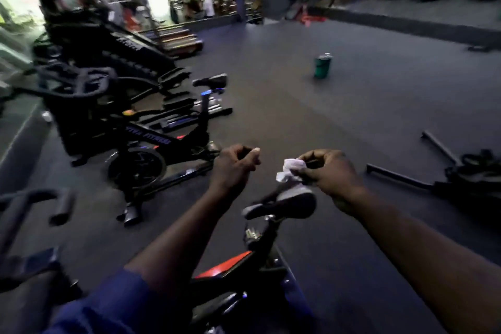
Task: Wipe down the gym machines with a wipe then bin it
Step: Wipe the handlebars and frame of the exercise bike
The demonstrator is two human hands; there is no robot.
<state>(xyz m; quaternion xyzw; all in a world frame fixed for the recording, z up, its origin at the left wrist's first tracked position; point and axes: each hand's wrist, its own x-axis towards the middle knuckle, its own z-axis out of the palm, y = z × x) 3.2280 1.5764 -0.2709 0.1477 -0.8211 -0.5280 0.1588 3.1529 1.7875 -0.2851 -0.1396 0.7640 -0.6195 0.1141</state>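
Now, wipe (290, 171): pinched by the right hand (329, 171) above the saddle (287, 203).
Left hand (234, 164): curled, nothing held.
Green container (322, 66): likely the bin, well ahead, nearer the right hand.

Bike saddle (287, 202) just below hands; spin bike (141, 141) crowds left; floor (311, 106) ahead open.

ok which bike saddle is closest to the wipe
The near spin bike's saddle, just below the wipe pinched in the right hand; the other saddle stands farther off, up the row.
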